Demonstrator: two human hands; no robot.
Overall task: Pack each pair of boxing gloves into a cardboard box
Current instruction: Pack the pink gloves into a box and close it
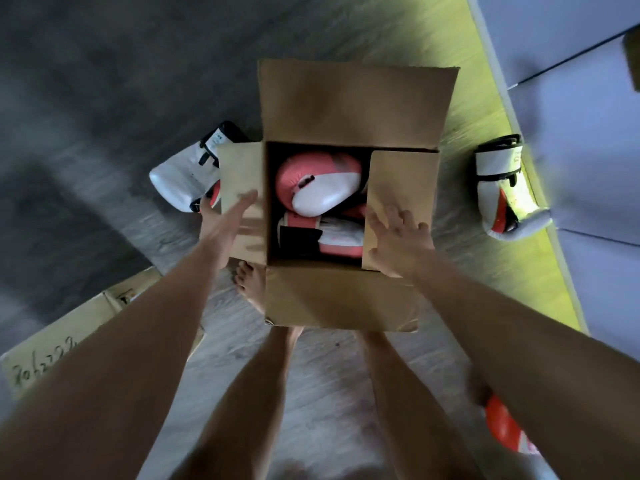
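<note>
An open cardboard box [346, 299] stands on the floor between my legs. Inside lie two pink-and-white boxing gloves [320, 188], one stacked on the other. My left hand [221, 226] lies with straight fingers on the box's left side flap [242, 168]. My right hand [398, 237] presses spread fingers on the right side flap [405, 181], which is folded partly over the opening. A white glove [183, 178] with black strap lies left of the box, partly behind the flap. Another white-and-orange glove [502, 192] lies to the right.
The far flap [356, 105] stands up behind the opening. A second cardboard box [62, 344] with handwriting sits at the lower left. An orange glove [505, 427] shows under my right forearm. A yellow-green mat edge [485, 98] and pale mats [571, 81] run along the right. My bare feet flank the box.
</note>
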